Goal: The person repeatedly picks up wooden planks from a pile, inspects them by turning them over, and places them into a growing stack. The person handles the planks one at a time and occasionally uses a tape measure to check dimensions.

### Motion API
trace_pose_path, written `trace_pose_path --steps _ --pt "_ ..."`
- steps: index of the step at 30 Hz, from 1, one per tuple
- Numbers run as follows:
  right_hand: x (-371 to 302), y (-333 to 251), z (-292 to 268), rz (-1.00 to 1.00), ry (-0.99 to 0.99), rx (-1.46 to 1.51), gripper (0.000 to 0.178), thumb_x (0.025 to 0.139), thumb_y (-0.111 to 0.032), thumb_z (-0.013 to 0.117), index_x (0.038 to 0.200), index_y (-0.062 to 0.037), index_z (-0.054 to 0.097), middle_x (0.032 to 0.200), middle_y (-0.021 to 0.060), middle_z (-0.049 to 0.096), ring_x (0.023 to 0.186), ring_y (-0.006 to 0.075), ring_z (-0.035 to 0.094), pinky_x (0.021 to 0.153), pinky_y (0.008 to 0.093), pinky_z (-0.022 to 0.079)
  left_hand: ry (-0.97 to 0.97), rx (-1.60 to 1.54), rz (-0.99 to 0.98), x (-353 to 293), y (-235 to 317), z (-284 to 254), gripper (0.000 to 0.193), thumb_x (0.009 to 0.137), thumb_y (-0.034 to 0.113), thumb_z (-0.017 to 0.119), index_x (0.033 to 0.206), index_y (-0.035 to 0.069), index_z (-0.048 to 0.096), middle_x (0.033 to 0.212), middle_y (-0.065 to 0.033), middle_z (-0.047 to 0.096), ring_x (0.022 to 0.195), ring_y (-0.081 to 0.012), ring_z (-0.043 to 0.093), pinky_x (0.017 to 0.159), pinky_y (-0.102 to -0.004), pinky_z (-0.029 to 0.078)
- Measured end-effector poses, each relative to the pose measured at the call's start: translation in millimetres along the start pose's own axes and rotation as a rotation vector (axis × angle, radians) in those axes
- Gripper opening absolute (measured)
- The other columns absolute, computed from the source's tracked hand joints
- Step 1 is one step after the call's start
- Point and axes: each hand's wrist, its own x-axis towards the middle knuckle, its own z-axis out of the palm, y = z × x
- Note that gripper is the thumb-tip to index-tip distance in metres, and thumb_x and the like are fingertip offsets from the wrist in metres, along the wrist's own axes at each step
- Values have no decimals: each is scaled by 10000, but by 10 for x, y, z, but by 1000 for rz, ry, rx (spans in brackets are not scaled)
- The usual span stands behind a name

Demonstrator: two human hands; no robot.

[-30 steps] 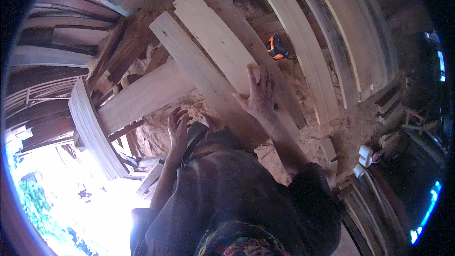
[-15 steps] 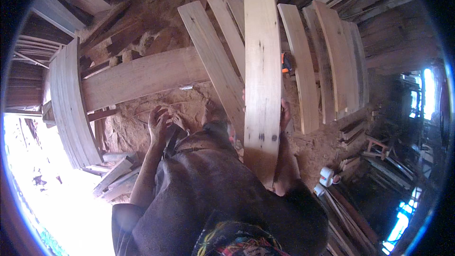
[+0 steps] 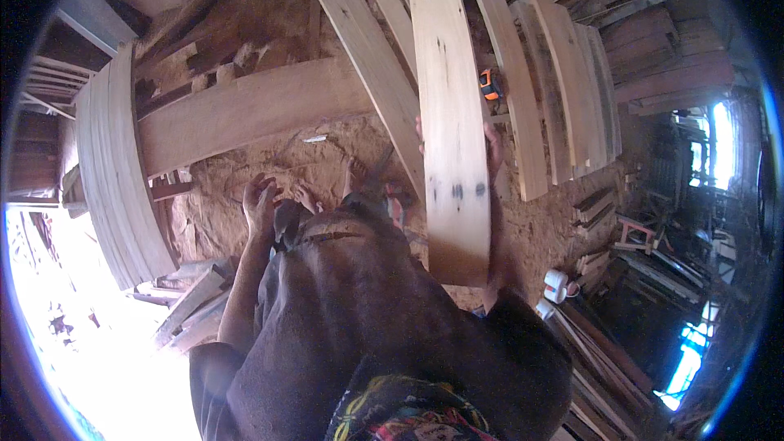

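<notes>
A pale wooden board (image 3: 453, 122) with small dark knots stands lengthwise before me, its near end close to my body. My right hand (image 3: 494, 149) grips it from beneath; fingertips show at its left edge and the rest at its right edge. My left hand (image 3: 260, 198) is off to the left, empty, its fingers loosely curled and apart above the sawdust floor. Beside the held board, an orange and black tape measure (image 3: 489, 84) lies to the right. A narrower plank (image 3: 371, 73) slants just left of the board.
Several planks (image 3: 514, 98) lie side by side at the right. A wide brown plank (image 3: 253, 114) runs leftward to a row of boards (image 3: 122, 171). Offcuts (image 3: 196, 306) lie at lower left. A white container (image 3: 557, 286) stands at lower right.
The held board has shifted slightly away from me, and its near end has come into fuller view. More of the tape measure now shows. My left hand has moved slightly left, still empty.
</notes>
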Motion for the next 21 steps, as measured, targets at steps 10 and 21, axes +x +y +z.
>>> trace_pose_path --steps 10,21 --pt "571 -16 426 141 -190 84 897 923 -546 560 1534 42 269 1458 351 385 1252 419 543 1032 524 483 31 224 236 -206 180 161 371 938 161 677 1267 5 609 1180 -130 670 985 -203 665 771 -318 565" --pt "1004 64 1052 294 -120 -210 841 901 -497 619 1491 39 352 1372 292 496 1182 372 593 986 494 514 206 -179 130 -558 245 356 425 946 168 691 1331 45 560 1207 -75 662 1005 -180 664 804 -322 549"
